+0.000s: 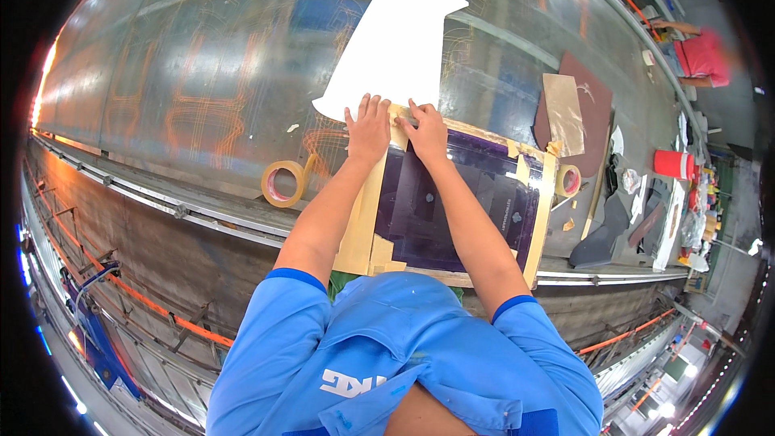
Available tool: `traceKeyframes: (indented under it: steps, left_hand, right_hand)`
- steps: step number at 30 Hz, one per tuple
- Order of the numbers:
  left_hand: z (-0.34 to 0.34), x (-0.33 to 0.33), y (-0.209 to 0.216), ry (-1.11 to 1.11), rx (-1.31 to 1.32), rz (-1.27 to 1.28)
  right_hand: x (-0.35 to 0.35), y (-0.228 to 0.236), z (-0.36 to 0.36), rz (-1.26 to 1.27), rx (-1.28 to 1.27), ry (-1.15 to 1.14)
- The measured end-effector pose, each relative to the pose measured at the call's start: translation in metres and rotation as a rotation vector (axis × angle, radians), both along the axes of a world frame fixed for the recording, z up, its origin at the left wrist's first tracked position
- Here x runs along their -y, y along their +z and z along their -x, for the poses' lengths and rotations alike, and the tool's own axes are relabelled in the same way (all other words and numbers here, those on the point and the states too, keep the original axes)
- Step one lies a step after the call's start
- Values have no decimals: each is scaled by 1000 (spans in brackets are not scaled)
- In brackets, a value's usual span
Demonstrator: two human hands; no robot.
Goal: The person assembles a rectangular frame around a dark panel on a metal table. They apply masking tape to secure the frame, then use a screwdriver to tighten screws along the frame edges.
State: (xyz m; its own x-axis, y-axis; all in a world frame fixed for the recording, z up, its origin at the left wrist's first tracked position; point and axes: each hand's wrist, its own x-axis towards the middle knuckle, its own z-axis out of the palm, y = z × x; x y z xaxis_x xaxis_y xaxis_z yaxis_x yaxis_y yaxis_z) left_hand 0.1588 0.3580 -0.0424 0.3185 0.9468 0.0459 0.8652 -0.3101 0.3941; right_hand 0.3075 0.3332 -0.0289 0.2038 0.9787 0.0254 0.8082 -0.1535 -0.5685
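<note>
A dark purple screen-printing frame (452,202), its borders covered with yellowish masking tape (361,226), lies in front of me. My left hand (369,131) rests on its far left corner with fingers stretched forward over the tape. Beside it, my right hand (425,132) touches the far edge of the frame, thumb and forefinger spread on the taped corner. Just beyond both hands lies a large white cut piece (391,44) with flared ends, flat on the table. What the fingertips press on is partly hidden.
A tape roll (284,183) sits left of the frame, another tape roll (568,180) at its right. Brown sheets (593,113), dark cut pieces (605,234) and a red container (673,165) lie farther right on the long metal table (202,73). A person in red (701,56) stands at upper right.
</note>
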Motion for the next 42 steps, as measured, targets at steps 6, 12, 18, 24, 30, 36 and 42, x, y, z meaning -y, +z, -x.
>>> traceKeyframes:
  steps: [6, 12, 18, 24, 30, 36, 42]
  left_hand:
    - [2, 0, -6, -40, 12, -27]
    - [6, -1, -14, -24, 67, -46]
    - [2, 0, -7, 1, 54, -18]
    - [3, 2, -6, -2, 0, 2]
    - [2, 2, 3, -10, -63, -2]
    - [-1, 0, 0, -46, -92, -24]
    - [3, 3, -9, -90, -106, -86]
  right_hand:
    - [-2, -6, 16, -10, 189, -4]
    - [-24, 18, 15, 263, -156, -206]
    - [-44, 12, -16, 341, -162, 59]
    - [-27, 0, -18, 47, -172, 188]
    - [-16, -5, -12, -188, -102, 237]
    - [14, 2, -24, -329, -174, 351]
    - [79, 34, -22, -185, -429, -64]
